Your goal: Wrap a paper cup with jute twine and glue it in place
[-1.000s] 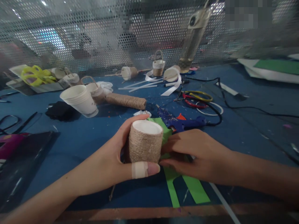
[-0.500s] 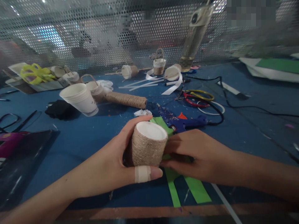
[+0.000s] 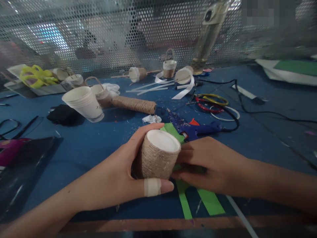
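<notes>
1. The left hand point(image 3: 116, 180), thumb bandaged, has its grip clamped round a cup point(image 3: 158, 160) low over the blue surface point(image 3: 99, 142).
2. The cup is tapered, wrapped in rough brown twine, and white on top.
3. The right hand point(image 3: 210, 165) touches the cup's side, over flat green paper strips point(image 3: 210, 201); I cannot tell how far its grip is closed.

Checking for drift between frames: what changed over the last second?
The left hand, still wrapped around the twine-wrapped cup, carried it slightly to the right and tipped its top rightward, toward the right hand. Nothing was taken hold of or let go. The right hand stays on the green paper strips beside the cup; the glue gun and stacked paper cups lie as before.
</notes>
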The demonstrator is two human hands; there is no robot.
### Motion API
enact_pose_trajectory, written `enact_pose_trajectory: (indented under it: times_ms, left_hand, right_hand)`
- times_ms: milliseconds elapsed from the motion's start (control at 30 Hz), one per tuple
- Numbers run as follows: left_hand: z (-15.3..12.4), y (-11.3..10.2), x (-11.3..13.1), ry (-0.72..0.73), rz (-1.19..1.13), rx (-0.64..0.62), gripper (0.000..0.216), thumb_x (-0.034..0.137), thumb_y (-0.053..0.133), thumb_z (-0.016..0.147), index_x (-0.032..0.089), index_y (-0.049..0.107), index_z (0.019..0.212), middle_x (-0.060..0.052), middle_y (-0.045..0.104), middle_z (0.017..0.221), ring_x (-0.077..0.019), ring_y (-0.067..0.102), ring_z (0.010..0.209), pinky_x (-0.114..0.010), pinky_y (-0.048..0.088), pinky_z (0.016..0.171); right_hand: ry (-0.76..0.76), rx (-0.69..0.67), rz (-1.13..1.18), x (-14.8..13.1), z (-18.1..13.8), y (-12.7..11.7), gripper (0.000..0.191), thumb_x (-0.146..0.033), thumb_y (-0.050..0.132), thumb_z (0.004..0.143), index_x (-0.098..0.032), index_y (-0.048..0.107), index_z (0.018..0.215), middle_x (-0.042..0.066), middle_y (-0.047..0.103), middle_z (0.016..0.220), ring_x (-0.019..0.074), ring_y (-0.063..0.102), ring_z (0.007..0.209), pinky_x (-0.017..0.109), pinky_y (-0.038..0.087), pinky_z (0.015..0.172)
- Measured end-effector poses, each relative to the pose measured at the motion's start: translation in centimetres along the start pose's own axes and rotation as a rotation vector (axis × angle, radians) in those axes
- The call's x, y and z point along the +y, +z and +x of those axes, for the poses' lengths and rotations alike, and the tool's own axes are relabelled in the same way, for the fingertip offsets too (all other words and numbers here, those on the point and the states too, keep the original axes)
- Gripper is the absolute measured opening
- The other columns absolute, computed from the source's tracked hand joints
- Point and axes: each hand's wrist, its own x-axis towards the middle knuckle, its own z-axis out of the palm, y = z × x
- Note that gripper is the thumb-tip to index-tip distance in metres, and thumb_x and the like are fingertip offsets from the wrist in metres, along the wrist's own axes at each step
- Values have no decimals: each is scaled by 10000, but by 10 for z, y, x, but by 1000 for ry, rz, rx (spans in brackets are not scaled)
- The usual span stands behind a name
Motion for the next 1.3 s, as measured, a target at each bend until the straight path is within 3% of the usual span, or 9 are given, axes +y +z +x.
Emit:
enact_pose_trajectory:
  times_ms: [133, 367, 667, 867, 1300]
  left_hand:
    - [0, -1, -1, 13, 72, -14, 864, 219, 892, 881, 526, 438, 1550, 59, 645, 1453, -239, 661, 1316, -258, 587, 1044]
    - [-2, -2, -3, 43, 224, 10, 894, 290, 908, 876, 616, 402, 1536, 124, 602, 1487, -218, 618, 1344, -249, 511, 1116]
    - [-2, -1, 1, 41, 237, -4, 870, 331, 903, 881, 575, 402, 1549, 105, 593, 1515, -242, 593, 1381, -264, 508, 1114]
    - [-2, -3, 0, 37, 260, -15, 882, 323, 893, 897, 641, 367, 1530, 146, 596, 1497, -209, 606, 1362, -237, 505, 1097]
    - [-3, -4, -1, 68, 307, -29, 917, 301, 900, 880, 632, 347, 1532, 136, 589, 1496, -214, 606, 1368, -241, 524, 1098]
  right_hand:
    - [-38, 28, -38, 0, -1, -1, 209, -317, 637, 1057, -190, 789, 992, 28, 814, 880, 183, 751, 768, 285, 481, 674]
    - [-57, 20, -71, 0, -3, -2, 219, -303, 617, 1067, -188, 769, 961, 13, 786, 849, 173, 726, 738, 283, 447, 655]
    - [-59, 7, -67, -2, -2, -1, 200, -295, 637, 1060, -188, 752, 935, 5, 771, 821, 154, 690, 698, 270, 415, 634]
    - [-60, 12, -81, -1, -2, -2, 166, -280, 657, 1052, -193, 739, 936, -2, 763, 817, 150, 682, 699, 264, 403, 636]
    - [-36, -17, -67, 0, 0, -2, 174, -306, 642, 1050, -209, 740, 943, -9, 759, 816, 154, 671, 697, 269, 380, 632]
